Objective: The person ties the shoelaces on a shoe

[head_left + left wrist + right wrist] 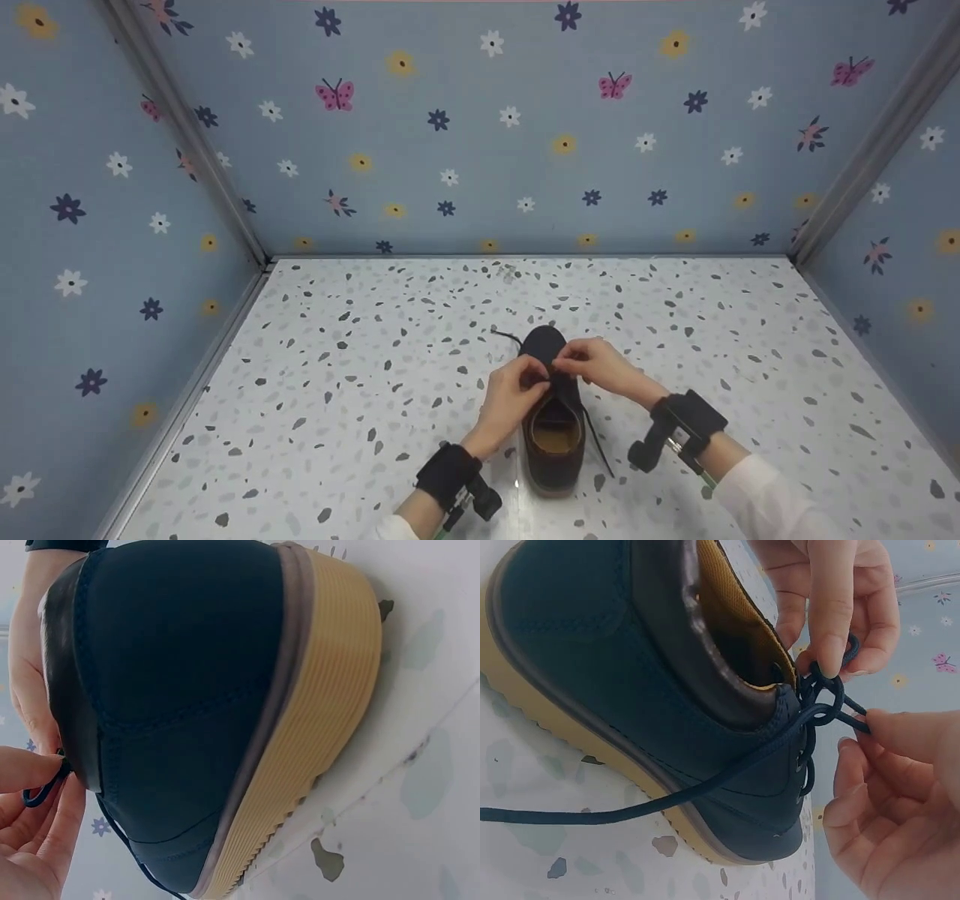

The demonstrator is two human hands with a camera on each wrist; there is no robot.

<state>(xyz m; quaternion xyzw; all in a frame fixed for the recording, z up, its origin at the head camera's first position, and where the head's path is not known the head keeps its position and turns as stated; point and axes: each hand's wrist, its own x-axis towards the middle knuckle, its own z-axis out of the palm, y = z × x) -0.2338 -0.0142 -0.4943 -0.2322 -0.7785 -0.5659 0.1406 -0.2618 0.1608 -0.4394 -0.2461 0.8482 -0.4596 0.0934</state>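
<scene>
A dark blue shoe (555, 476) with a brown collar and tan sole stands upright, its toe pointing away from me. Over the lacing, my left hand (506, 401) pinches the shoelace (46, 791) between thumb and fingers, a small loop showing there. Opposite it, my right hand (600, 366) pinches a doubled bight of the same lace (859, 718) by its end. Between the hands the lace crosses in a loose knot at the top eyelets. One lace end trails down the shoe's right side to the floor; the other sticks out left of the toe.
The shoe stands on a white speckled surface (360, 420). Blue flowered panels (465, 135) rise at the back and both sides, joined by grey metal strips (187, 135). Each wrist wears a black strapped camera (450, 476).
</scene>
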